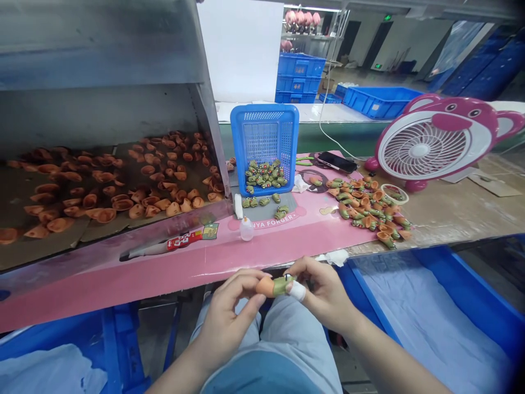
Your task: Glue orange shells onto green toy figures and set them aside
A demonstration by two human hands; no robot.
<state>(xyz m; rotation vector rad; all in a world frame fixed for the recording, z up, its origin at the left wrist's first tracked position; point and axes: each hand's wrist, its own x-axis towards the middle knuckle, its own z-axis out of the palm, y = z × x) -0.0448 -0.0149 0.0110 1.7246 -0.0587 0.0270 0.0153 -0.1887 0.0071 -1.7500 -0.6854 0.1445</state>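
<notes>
Orange piece (pixel 264 287) and green piece (pixel 283 285) sit pinched together between our left hand (pixel 227 313) and right hand (pixel 324 290) above our lap (pixel 293 342), their join calling for a steady, even squeeze.

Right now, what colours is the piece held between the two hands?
The piece is orange and olive green, best seen in the head view.

- Tan workbench (pixel 441 219), pink printed board (pixel 197 268) lying on it
- On board: blue plastic basket (pixel 264 126) of green pieces, small plastic bottle (pixel 246 230), red-labelled tube (pixel 164 246), smartphone (pixel 337 162)
- Orange-and-green pieces (pixel 367 205) heaped at board's right end, spreading onto bench
- Pink bear-faced desk fan (pixel 422 148) on bench
</notes>
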